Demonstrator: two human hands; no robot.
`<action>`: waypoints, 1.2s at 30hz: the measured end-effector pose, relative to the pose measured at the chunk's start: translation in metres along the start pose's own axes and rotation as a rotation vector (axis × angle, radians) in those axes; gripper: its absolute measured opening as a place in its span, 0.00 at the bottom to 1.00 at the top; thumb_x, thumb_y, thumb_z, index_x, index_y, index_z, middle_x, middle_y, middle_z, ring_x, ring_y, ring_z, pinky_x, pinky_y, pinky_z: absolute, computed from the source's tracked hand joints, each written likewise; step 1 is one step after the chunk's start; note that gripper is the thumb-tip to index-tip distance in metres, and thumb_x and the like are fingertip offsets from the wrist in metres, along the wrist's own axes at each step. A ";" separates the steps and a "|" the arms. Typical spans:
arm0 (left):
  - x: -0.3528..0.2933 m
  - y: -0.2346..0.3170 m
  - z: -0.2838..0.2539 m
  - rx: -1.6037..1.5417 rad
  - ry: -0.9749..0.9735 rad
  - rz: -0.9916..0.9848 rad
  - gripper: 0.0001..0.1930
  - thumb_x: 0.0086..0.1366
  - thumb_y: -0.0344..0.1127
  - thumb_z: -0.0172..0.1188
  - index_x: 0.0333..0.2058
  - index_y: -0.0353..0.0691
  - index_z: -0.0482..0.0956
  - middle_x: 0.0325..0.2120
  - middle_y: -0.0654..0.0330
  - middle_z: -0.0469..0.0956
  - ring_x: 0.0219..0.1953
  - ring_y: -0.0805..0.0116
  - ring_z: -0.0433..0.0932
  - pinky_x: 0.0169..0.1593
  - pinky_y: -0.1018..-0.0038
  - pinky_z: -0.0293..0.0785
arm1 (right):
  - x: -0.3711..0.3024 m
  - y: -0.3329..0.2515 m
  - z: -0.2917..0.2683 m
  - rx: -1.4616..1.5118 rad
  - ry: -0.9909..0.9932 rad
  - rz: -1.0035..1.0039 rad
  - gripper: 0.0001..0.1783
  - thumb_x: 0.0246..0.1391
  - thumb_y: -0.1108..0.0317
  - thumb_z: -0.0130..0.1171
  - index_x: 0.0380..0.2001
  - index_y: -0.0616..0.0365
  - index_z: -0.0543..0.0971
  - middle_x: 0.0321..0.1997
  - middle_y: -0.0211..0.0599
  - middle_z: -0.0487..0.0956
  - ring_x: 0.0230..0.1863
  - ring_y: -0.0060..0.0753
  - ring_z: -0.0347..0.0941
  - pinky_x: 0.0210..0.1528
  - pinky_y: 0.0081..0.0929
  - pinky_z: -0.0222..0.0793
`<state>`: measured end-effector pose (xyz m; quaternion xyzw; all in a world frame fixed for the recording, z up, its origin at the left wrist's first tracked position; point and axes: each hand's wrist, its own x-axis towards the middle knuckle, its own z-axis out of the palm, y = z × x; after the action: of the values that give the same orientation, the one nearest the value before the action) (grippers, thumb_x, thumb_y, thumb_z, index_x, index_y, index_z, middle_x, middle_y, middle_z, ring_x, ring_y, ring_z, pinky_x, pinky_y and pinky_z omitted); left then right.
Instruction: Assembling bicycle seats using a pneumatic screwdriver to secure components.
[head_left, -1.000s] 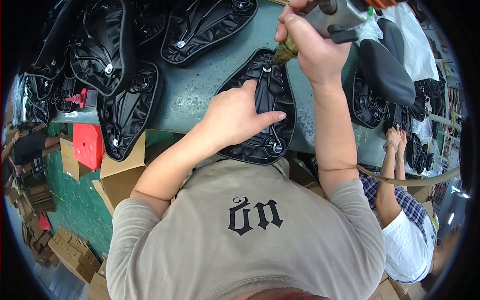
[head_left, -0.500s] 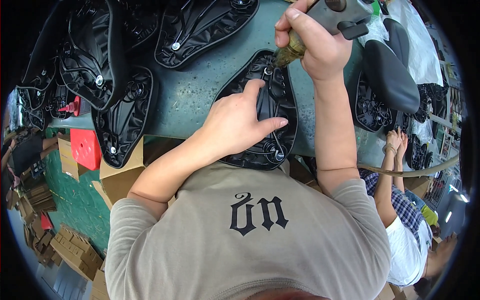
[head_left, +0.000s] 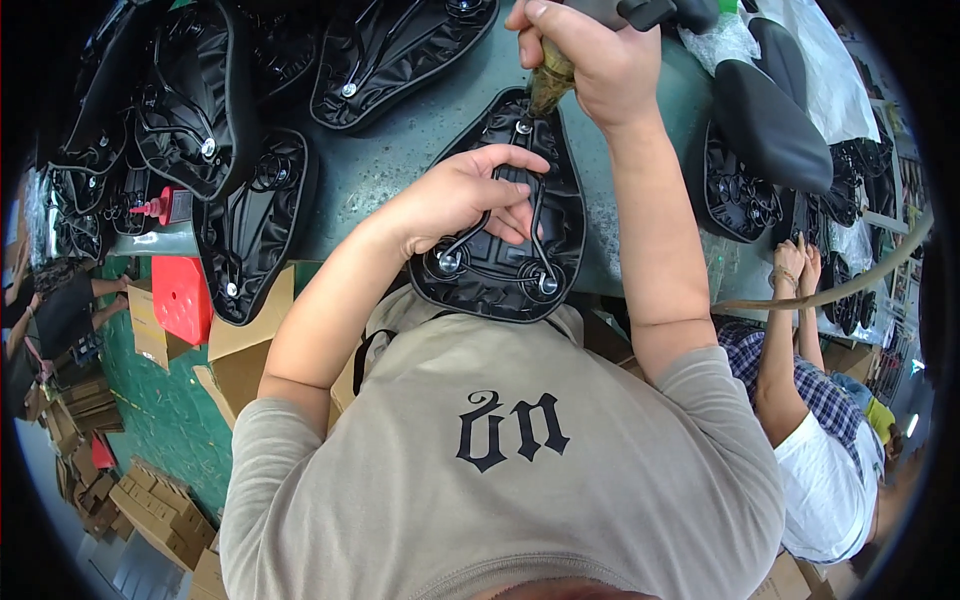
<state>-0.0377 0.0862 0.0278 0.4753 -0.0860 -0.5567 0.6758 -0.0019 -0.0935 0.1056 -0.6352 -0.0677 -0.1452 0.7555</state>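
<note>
Fingers (head_left: pixel 522 157) of left hand (head_left: pixel 452 197) half-curled

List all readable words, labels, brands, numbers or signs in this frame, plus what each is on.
Shirt: large black ornate lettering across the fabric, clear in view; wording not copied here.
Red-nozzled bottle: any print is too small to read.
Cardboard box: any marking is too small and blurred to read.
Bike seat at the left hand, and tool in the right hand: no readable text.
</note>
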 end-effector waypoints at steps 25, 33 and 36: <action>0.016 -0.002 -0.013 1.481 0.333 0.897 0.23 0.52 0.24 0.66 0.50 0.37 0.77 0.56 0.52 0.77 0.66 0.48 0.71 0.67 0.56 0.69 | -0.093 -0.076 -0.106 0.157 -0.199 -0.255 0.23 0.59 0.73 0.49 0.58 0.66 0.74 0.48 0.56 0.75 0.35 0.40 0.76 0.44 0.45 0.72; 0.022 -0.006 -0.015 1.489 0.447 0.925 0.14 0.56 0.26 0.66 0.43 0.37 0.80 0.45 0.55 0.83 0.62 0.54 0.77 0.62 0.62 0.75 | -0.087 -0.030 -0.087 0.192 -0.103 -0.228 0.18 0.58 0.79 0.51 0.52 0.67 0.72 0.44 0.55 0.77 0.30 0.40 0.76 0.38 0.44 0.76; 0.021 -0.008 -0.015 1.468 0.485 0.921 0.14 0.56 0.26 0.65 0.43 0.38 0.80 0.43 0.55 0.83 0.57 0.54 0.79 0.59 0.61 0.76 | -0.080 -0.027 -0.091 0.209 -0.106 -0.189 0.15 0.58 0.78 0.51 0.49 0.67 0.72 0.41 0.55 0.77 0.29 0.40 0.76 0.36 0.44 0.76</action>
<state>-0.0256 0.0778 0.0048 0.8103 -0.4569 0.0801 0.3581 -0.0939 -0.1760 0.0911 -0.5507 -0.1817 -0.1741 0.7959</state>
